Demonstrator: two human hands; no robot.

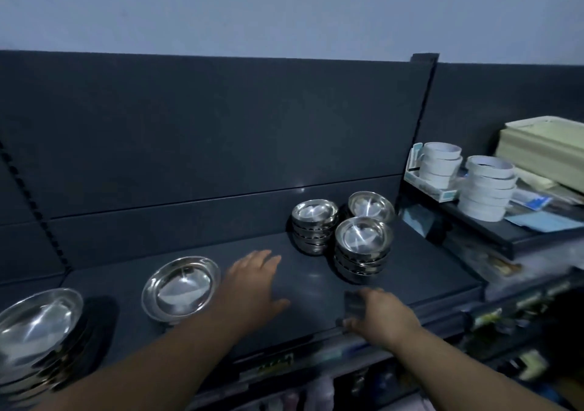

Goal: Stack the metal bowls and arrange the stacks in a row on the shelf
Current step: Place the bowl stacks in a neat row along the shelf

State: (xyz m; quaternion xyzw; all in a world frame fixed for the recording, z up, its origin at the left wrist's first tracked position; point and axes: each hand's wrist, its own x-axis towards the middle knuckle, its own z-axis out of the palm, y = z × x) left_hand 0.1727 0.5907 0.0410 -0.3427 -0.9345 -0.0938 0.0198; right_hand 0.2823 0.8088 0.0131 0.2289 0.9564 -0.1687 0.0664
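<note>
Plainly the sorting is only part done. On the shelf (316,287) a wide bowl (180,287) lies rim up, and everything else is best placed from it.

Just right of the wide bowl is the left hand (254,284), low over the shelf, palm down, fingers straight and close together, holding nothing. Whether it touches the bowl's rim cannot be told. It is probably placed there to slide or lift the bowl.

Left of the wide bowl, at the picture's edge, rises a big stack (38,325) of similar bowls. That looks like the bowl's likely home, since the sizes seem to match.

Well right of the wide bowl and further back stand smaller bowls, nested by size: a back stack (314,224), a front stack (363,246) and, behind that, a rear bowl (371,206) whose depth is hidden. They form a cluster rather than a row.

Right of the wide bowl and nearer the shelf's front edge, the right hand (379,315) curls thumb and fingers on a small dark thing (354,306), too blurred to name. It may be something being cleared out of the way.

Far right of the wide bowl, on a neighbouring shelf, sit tape rolls (488,186).
</note>
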